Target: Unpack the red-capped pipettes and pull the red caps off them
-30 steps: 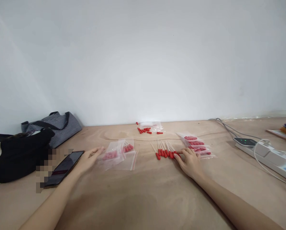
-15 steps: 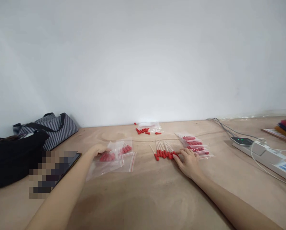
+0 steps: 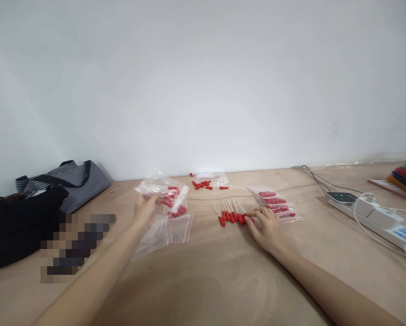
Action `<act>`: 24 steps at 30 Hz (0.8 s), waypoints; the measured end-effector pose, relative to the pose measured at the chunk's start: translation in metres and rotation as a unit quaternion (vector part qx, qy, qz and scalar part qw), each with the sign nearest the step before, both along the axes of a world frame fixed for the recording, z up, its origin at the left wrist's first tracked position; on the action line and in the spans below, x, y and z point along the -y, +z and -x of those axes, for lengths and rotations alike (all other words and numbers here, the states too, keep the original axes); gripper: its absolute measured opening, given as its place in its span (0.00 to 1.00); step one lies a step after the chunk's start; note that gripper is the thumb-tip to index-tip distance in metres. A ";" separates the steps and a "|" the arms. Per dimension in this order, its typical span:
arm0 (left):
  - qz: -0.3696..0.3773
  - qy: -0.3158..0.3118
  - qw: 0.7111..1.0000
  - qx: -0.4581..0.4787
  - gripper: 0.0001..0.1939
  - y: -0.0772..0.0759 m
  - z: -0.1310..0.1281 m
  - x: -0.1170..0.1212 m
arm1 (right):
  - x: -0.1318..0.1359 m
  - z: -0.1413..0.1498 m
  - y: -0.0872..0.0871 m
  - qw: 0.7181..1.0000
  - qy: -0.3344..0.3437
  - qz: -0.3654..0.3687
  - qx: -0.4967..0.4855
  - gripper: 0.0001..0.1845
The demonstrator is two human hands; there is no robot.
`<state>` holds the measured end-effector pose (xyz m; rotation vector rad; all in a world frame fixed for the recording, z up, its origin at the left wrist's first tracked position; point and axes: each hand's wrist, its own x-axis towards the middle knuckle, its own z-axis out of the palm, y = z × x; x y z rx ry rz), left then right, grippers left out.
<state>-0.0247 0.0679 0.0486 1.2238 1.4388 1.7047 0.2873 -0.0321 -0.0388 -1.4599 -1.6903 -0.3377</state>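
My left hand [image 3: 146, 207] is closed on a clear zip bag [image 3: 171, 195] that holds red rubber bulbs, and lifts it off the table. Beneath it lie another zip bag with red bulbs [image 3: 180, 211] and flat zip bags [image 3: 177, 230] with red-lined tops. A row of droppers [image 3: 230, 216], thin pale stems with red bulbs, lies in front of me, stems pointing away. At the right end of that row my right hand [image 3: 266, 226] pinches the bulb end of a dropper between thumb and fingers. Just beyond that hand, filled zip bags [image 3: 273, 201] overlap in a stack.
Loose red bulbs [image 3: 201, 184] and thin clear stems [image 3: 221, 182] lie near the wall. To the right are a white power strip [image 3: 379, 222] with cables and a black device [image 3: 340, 197]. A striped bag [image 3: 84, 183] and black cloth item [image 3: 22, 226] sit left, beside a blurred-out object [image 3: 79, 246].
My left hand has picked up the filled zip bag and raised it up and to the right, uncovering the bags below. My right hand has stayed at the dropper row.
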 end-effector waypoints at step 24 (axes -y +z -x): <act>0.385 -0.435 0.798 -0.161 0.15 -0.025 -0.017 0.124 | 0.016 0.051 0.008 0.976 0.183 0.066 0.094 0.06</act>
